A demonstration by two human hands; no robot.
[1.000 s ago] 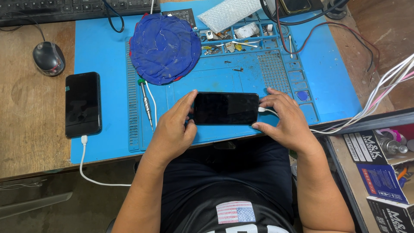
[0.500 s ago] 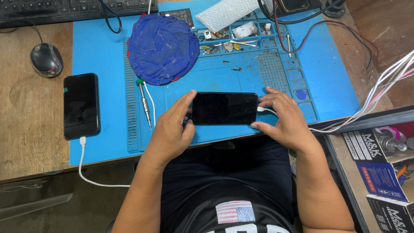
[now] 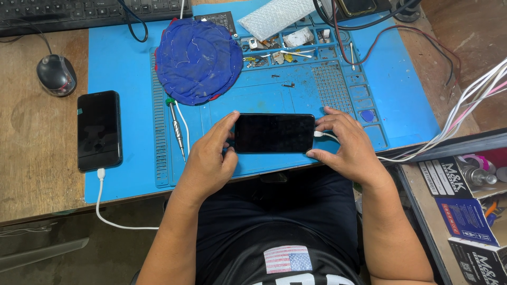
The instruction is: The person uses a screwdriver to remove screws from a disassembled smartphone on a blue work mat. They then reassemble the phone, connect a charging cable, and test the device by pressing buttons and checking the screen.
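Fingers [image 3: 224,126] of the left hand [image 3: 208,158] were curled round one short end of the black smartphone [image 3: 274,133], right hand [image 3: 346,145] pinching the other by the white charging cable [image 3: 330,135], low over the blue repair mat [image 3: 127,68]. Looked stiff, slick, glass-fronted; edges seemed safest.

Left hand [image 3: 208,158] and right hand [image 3: 346,145] hold a dark phone [image 3: 274,133] over the blue mat [image 3: 296,95].

Open mat [image 3: 296,92] just beyond both hands (few loose screws); blue cloth [image 3: 198,60] and screwdriver [image 3: 177,126] crowding past left hand [image 3: 208,158].
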